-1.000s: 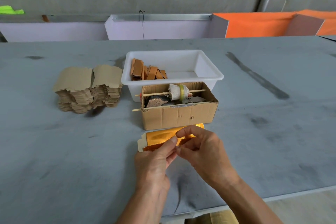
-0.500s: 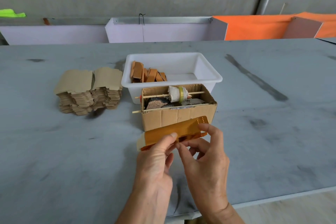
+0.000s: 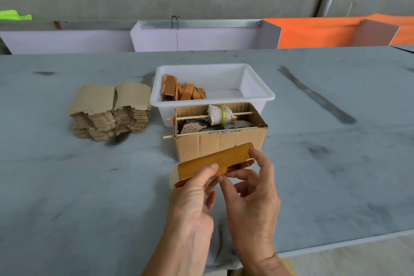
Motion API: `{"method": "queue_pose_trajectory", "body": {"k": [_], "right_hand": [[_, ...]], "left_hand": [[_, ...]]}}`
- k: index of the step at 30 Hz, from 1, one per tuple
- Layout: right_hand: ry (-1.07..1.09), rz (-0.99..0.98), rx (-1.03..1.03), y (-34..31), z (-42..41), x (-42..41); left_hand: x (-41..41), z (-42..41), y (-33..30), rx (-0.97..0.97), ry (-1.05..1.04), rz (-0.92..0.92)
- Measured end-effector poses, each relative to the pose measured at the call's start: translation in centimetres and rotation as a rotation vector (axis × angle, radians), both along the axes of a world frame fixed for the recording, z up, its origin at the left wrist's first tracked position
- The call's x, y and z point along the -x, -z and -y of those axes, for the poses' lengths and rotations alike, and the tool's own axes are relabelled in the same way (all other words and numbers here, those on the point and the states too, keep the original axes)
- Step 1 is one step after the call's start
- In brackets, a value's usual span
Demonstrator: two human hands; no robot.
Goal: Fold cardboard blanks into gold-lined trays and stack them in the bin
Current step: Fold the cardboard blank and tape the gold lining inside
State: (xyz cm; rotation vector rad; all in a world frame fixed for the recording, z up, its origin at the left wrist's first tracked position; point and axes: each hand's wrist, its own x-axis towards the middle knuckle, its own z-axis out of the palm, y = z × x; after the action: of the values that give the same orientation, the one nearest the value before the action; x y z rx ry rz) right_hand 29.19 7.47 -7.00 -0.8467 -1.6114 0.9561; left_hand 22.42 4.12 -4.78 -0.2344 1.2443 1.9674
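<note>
Gold lining faces up on the half-folded blank [image 3: 215, 161], pinched by the left hand [image 3: 192, 195] and right hand [image 3: 253, 190] above the table [image 3: 89, 197], before the cardboard box [image 3: 220, 143]. Folding seems midway; next, probably lock the flaps, then reach to the white bin [image 3: 257, 87].

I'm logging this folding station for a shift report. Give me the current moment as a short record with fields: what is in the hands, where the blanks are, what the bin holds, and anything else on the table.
in hands: gold-lined blank, partly folded, held above the table
left hand: thumb pinches the blank's near edge
right hand: fingertips hold the blank's right end
blanks: tan stack, left of the bin
bin: white; folded trays in its left part
other: open cardboard box in front of the bin, tape roll on a stick
</note>
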Motion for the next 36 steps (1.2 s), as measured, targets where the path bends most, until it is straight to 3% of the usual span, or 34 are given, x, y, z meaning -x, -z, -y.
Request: {"method": "queue_pose_trajectory", "body": {"k": [6, 15, 23, 31, 36], "right_hand": [[-0.143, -0.191, 0.335, -0.4, -0.4, 0.2], [-0.299, -0.344, 0.598, -1.7, 0.0, 0.0], [-0.324, -0.492, 0.891, -1.7, 0.1, 0.2], [-0.253, -0.513, 0.908, -2.0, -0.2, 0.5], [-0.229, -0.521, 0.885, -2.3, -0.1, 0.4]], "left_hand": [[0.1, 0.1, 0.2, 0.015, -0.044, -0.029], [0.6, 0.0, 0.8, 0.051, -0.097, -0.062], [1.1, 0.0, 0.8, 0.014, 0.021, -0.041], [1.0, 0.5, 0.4, -0.061, 0.141, -0.002], [0.1, 0.7, 0.6, -0.086, 0.124, -0.129]]}}
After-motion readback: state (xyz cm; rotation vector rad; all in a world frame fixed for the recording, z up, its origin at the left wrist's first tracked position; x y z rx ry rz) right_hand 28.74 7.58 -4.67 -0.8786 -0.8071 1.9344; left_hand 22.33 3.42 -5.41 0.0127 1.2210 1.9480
